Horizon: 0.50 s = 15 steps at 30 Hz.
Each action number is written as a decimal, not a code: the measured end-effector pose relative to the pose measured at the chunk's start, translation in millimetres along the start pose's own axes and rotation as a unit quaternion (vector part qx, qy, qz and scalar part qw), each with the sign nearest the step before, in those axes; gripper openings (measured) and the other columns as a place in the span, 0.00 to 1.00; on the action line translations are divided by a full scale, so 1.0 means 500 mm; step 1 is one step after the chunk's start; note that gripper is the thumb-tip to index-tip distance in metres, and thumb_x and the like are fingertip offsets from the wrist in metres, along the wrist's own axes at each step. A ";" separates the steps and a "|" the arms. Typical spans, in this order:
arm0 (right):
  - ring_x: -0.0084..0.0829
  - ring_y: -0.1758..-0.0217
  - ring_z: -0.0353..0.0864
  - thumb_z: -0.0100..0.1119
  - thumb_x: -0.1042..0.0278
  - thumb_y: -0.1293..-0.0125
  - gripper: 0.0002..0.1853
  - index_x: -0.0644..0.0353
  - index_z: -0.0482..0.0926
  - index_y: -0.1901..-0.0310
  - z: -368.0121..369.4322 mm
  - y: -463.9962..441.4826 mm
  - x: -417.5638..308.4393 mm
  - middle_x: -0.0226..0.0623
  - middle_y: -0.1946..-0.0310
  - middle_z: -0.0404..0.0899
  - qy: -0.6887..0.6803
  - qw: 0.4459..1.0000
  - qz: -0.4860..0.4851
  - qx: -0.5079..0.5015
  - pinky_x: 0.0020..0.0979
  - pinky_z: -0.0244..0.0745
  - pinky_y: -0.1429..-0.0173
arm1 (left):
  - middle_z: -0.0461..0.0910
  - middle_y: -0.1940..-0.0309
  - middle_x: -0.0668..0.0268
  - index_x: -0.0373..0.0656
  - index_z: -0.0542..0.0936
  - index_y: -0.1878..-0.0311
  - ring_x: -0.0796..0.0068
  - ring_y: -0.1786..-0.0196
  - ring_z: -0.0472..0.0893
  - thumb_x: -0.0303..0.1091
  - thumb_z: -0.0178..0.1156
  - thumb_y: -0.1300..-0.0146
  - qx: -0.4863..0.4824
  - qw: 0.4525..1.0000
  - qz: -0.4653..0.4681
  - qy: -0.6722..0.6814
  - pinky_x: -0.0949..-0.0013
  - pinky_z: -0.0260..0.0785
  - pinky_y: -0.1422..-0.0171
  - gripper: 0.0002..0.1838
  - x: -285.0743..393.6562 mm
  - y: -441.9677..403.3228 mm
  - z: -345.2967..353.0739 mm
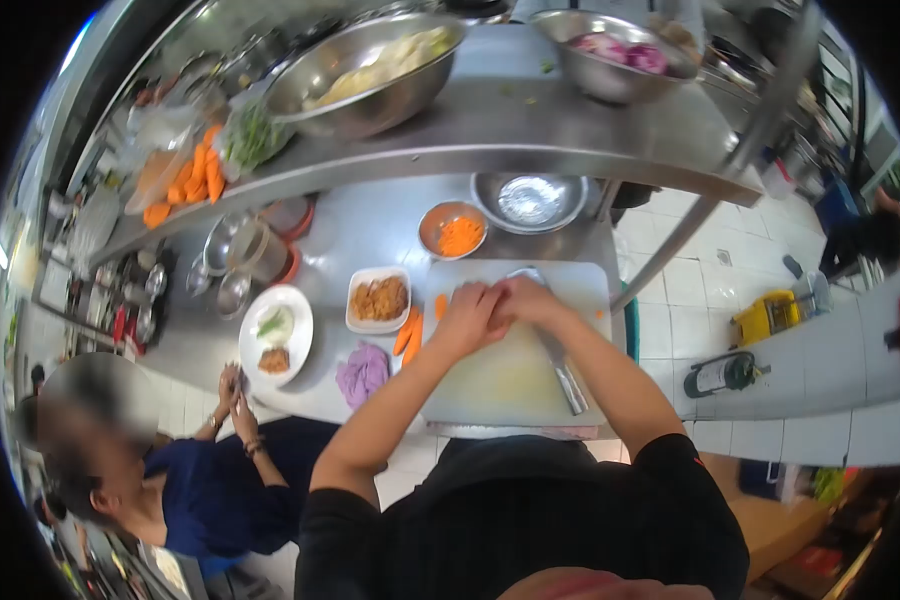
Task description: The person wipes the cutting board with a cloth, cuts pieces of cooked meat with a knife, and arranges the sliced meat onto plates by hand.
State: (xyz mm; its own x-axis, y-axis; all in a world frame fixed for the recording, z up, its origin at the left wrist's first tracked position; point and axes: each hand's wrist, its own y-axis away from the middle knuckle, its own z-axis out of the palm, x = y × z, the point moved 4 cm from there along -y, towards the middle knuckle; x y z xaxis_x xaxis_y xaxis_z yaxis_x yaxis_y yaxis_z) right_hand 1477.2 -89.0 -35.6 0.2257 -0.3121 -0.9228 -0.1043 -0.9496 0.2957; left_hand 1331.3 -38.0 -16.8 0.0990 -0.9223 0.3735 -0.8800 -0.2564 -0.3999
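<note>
My left hand and my right hand meet over the upper middle of the white cutting board. Their fingers are curled and pressed together; whatever they may hold is hidden. A knife lies on the board, partly under my right forearm, its handle toward me. Just left of my left hand is an orange carrot piece, and whole carrots lie by the board's left edge. Beyond the board, a metal bowl holds cut carrot, beside a larger metal bowl.
A square container of brown food, a purple cloth and a white oval plate are on the left. A person stands there, hands near the plate. The overhead shelf carries large bowls, carrots and greens.
</note>
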 end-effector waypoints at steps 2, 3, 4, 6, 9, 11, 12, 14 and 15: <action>0.25 0.61 0.87 0.78 0.72 0.49 0.19 0.64 0.88 0.54 -0.041 -0.047 0.000 0.33 0.62 0.90 -0.026 0.997 -0.054 0.053 0.30 0.82 0.53 | 0.78 0.49 0.53 0.41 0.76 0.35 0.47 0.46 0.77 0.41 0.80 0.51 0.076 0.997 -0.008 -0.023 0.49 0.70 0.39 0.39 0.019 -0.046 -0.077; 0.25 0.60 0.87 0.80 0.66 0.49 0.20 0.63 0.88 0.54 -0.068 -0.043 -0.033 0.35 0.62 0.90 -0.057 0.994 -0.066 0.071 0.31 0.82 0.52 | 0.78 0.49 0.53 0.41 0.76 0.35 0.47 0.46 0.77 0.41 0.80 0.51 0.078 0.996 -0.027 -0.023 0.49 0.70 0.39 0.39 0.035 -0.054 -0.107; 0.24 0.58 0.87 0.82 0.61 0.48 0.22 0.63 0.88 0.54 -0.105 -0.033 -0.092 0.36 0.61 0.90 -0.087 0.989 -0.078 0.089 0.32 0.82 0.52 | 0.78 0.48 0.53 0.41 0.76 0.35 0.48 0.45 0.77 0.41 0.79 0.50 0.145 0.987 -0.055 -0.030 0.50 0.70 0.39 0.38 0.049 -0.059 -0.148; 0.26 0.58 0.88 0.83 0.62 0.47 0.27 0.65 0.86 0.48 -0.179 -0.078 -0.140 0.37 0.58 0.90 -0.015 0.983 -0.066 0.171 0.30 0.83 0.49 | 0.79 0.48 0.53 0.41 0.77 0.37 0.49 0.45 0.77 0.38 0.77 0.46 0.240 0.966 -0.099 0.011 0.51 0.71 0.40 0.33 0.049 -0.023 -0.192; 0.29 0.44 0.85 0.76 0.39 0.42 0.34 0.59 0.86 0.42 -0.262 -0.184 -0.178 0.35 0.49 0.89 0.107 0.973 -0.042 0.199 0.32 0.76 0.36 | 0.79 0.49 0.53 0.40 0.79 0.40 0.50 0.45 0.78 0.36 0.75 0.45 0.251 0.957 -0.138 0.049 0.52 0.72 0.40 0.29 0.011 0.139 -0.174; 0.27 0.37 0.82 0.68 0.31 0.36 0.38 0.57 0.84 0.37 -0.347 -0.292 -0.123 0.32 0.42 0.87 0.279 0.928 -0.035 0.243 0.31 0.66 0.26 | 0.80 0.51 0.53 0.40 0.81 0.45 0.47 0.45 0.78 0.34 0.73 0.44 0.264 0.924 -0.272 0.052 0.49 0.70 0.38 0.23 -0.031 0.279 -0.153; 0.26 0.33 0.79 0.63 0.30 0.32 0.39 0.56 0.82 0.33 -0.396 -0.365 -0.060 0.31 0.38 0.85 0.325 0.902 -0.081 0.272 0.30 0.58 0.20 | 0.80 0.51 0.53 0.40 0.81 0.45 0.47 0.45 0.78 0.34 0.73 0.44 0.277 0.914 -0.294 0.042 0.49 0.70 0.38 0.23 -0.057 0.336 -0.154; 0.26 0.36 0.83 0.66 0.44 0.30 0.30 0.59 0.83 0.36 -0.395 -0.411 -0.072 0.33 0.41 0.86 0.059 0.975 -0.134 0.170 0.28 0.68 0.30 | 0.79 0.48 0.51 0.40 0.81 0.42 0.47 0.45 0.77 0.34 0.73 0.44 0.227 0.862 -0.440 -0.106 0.50 0.70 0.38 0.25 -0.104 0.468 -0.157; 0.26 0.38 0.84 0.67 0.51 0.29 0.26 0.61 0.83 0.38 -0.380 -0.436 -0.085 0.35 0.42 0.87 -0.180 0.971 -0.132 0.083 0.27 0.73 0.34 | 0.78 0.46 0.50 0.41 0.80 0.42 0.47 0.44 0.77 0.38 0.72 0.42 0.229 0.835 -0.477 -0.149 0.49 0.69 0.37 0.25 -0.118 0.512 -0.151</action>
State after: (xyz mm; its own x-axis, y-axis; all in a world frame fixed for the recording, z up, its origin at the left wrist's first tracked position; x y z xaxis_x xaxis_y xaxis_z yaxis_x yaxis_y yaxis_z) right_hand 1674.4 125.5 -13.8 -0.0845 0.0013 -0.9964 -0.2496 -0.9681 0.0199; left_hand 1065.0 -27.6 -78.0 0.8248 -0.2494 0.5074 -0.0714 -0.9362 -0.3441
